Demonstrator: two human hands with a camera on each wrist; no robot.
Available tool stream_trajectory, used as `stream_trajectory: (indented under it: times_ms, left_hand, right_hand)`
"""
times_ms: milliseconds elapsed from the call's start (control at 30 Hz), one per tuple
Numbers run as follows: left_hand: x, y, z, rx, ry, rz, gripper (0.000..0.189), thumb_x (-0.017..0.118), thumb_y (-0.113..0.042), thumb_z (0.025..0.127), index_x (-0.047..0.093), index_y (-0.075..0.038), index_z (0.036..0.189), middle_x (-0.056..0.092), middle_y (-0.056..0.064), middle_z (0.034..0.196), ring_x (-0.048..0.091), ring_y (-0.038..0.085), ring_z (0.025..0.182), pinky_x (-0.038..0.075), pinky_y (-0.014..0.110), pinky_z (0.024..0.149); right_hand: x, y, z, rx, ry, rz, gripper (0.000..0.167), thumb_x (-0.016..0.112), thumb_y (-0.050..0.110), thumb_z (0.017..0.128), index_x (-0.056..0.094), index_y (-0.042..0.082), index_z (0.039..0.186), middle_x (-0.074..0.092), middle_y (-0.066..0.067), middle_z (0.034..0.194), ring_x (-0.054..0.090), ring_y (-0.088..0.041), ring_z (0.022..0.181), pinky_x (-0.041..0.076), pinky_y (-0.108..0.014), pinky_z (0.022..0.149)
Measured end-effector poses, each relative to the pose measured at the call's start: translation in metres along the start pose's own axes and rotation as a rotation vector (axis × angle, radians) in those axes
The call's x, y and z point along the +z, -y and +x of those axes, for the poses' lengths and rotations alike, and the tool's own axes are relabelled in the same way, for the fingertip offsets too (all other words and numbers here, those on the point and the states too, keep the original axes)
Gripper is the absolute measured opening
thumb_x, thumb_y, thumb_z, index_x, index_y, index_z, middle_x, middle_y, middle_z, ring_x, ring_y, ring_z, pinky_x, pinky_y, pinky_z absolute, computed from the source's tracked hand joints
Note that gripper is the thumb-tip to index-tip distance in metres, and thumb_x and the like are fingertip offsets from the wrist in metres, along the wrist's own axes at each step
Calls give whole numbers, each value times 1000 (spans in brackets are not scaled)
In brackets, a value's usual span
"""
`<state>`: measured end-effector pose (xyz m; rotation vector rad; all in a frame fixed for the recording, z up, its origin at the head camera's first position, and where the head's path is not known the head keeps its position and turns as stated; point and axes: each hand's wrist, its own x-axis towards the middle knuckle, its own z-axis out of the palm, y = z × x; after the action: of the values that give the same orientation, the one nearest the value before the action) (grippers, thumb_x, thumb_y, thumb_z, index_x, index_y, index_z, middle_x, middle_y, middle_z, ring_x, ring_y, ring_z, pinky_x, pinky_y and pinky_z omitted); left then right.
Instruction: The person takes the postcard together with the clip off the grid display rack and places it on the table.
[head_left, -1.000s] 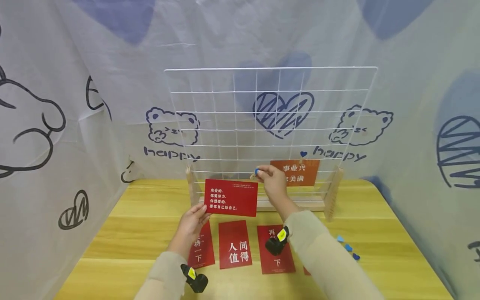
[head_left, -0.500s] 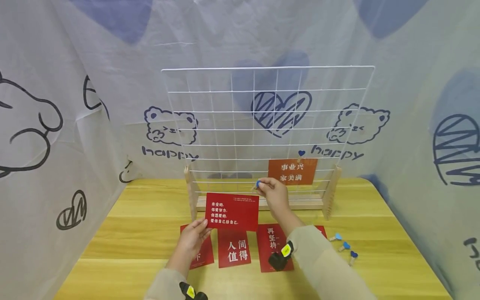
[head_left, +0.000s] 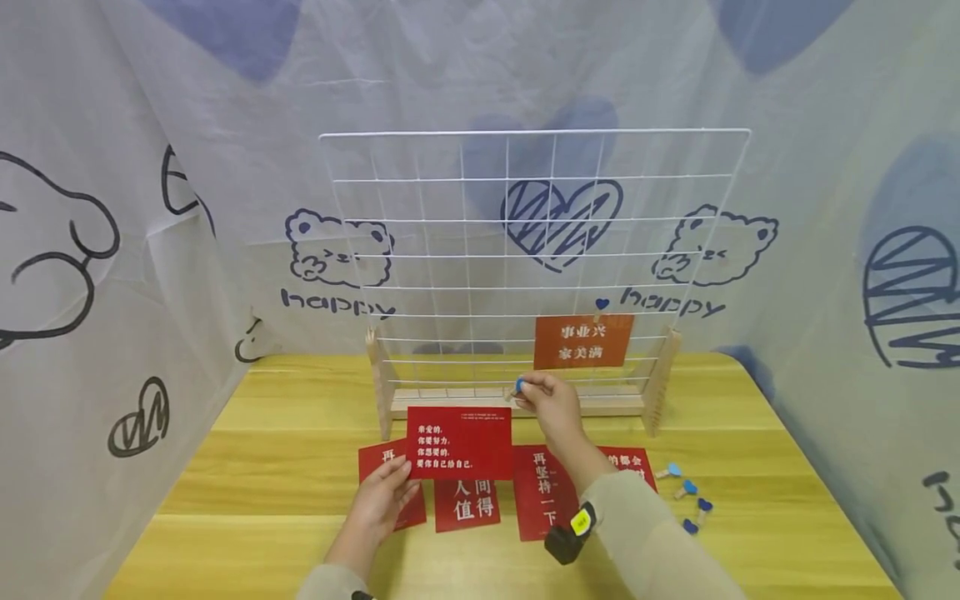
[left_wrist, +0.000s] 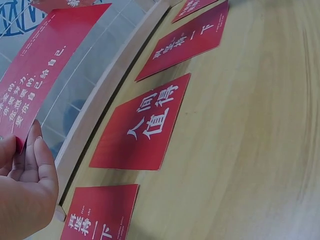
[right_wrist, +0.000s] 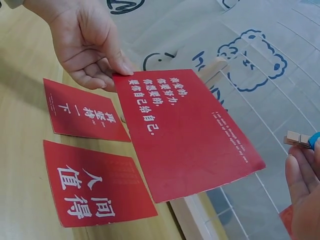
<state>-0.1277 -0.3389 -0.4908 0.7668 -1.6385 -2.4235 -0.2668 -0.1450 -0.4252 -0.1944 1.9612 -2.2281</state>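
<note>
My left hand (head_left: pixel 382 497) pinches a red card (head_left: pixel 460 443) with white writing by its lower left corner. The card is in the air, overlapping other red cards in the head view. Between the thumb and fingers of my right hand (head_left: pixel 553 408) is a small wooden clothespin (right_wrist: pixel 297 138) with a blue heart on its end, apart from the card. Behind both hands stands a white wire grid (head_left: pixel 487 254). An orange-red card (head_left: pixel 583 342) hangs low on the grid's right side, held by a clothespin with a dark blue heart (head_left: pixel 602 304).
Several red cards lie in a row on the wooden table (head_left: pixel 225 483), among them a middle card (left_wrist: pixel 145 122). Several heart clothespins (head_left: pixel 686 490) lie right of them. Wooden feet (head_left: pixel 658 383) hold up the grid. A patterned cloth (head_left: pixel 247 108) surrounds the table.
Both hands have come down and nearer, with the card and the clothespin still held. The card has dropped away from the grid, over the row of cards; more of the hanging card shows.
</note>
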Motion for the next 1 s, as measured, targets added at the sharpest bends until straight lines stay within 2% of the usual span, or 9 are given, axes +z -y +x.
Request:
stream_trajectory:
  times_ms: [233,433,600,733,833,867,967,1000]
  left_hand:
    - [-4,4,-5,-3,23,-7,13,47,-8,88,56,-3,96,59,0,80,56,10,71,46,24,71]
    - [-8,8,-12,-13,30,4,13,47,-7,88,55,-1,97,59,0,80,57,11,70,47,25,72]
    - [-13,15,-17,-23,24,5,10,48,-5,87,57,-3,91,60,0,79,58,12,70,47,25,71]
    - [-19,20,-20,-41,41,18,11,48,-5,87,57,-2,93,60,2,80,58,12,71,47,24,71]
    - [-23,24,-23,-58,63,21,13,49,-7,86,55,0,95,60,3,82,58,13,73,47,26,73]
    - [-25,25,-24,-64,71,21,13,50,-7,86,55,0,95,60,3,83,58,13,73,47,26,74]
    - [-28,29,-28,-83,92,2,11,51,-9,86,55,-2,93,60,3,84,59,14,74,46,29,77]
    - [-28,31,-29,-88,101,-1,10,51,-9,86,55,-3,92,60,3,84,59,14,75,46,29,77]
  right_hand:
    - [-10,-2,-10,22,17,11,20,49,-3,85,53,-14,101,60,-11,81,59,-10,70,49,-28,71]
    - [-20,-4,-19,47,5,48,20,48,-5,85,52,-14,101,60,-10,80,60,-11,69,49,-25,68]
    - [-31,-8,-25,62,-6,87,21,48,-7,83,50,-17,101,60,-15,82,60,-11,67,49,-26,68]
    - [-46,-24,-24,23,15,93,24,52,-2,83,49,-18,101,60,-16,82,61,-17,71,49,-29,70]
    - [-68,-61,-12,-60,111,142,23,54,5,84,55,-10,101,61,-14,85,61,-19,76,49,-28,69]
    - [-73,-67,-12,-73,125,156,24,55,7,84,55,-9,101,61,-15,86,61,-21,77,49,-29,69]
    - [-80,-71,-18,-58,101,122,24,53,7,85,55,-9,102,61,-13,86,61,-18,76,50,-27,68]
    - [-79,-62,-25,-29,63,93,25,53,6,85,53,-12,103,61,-13,85,61,-17,75,49,-27,68]
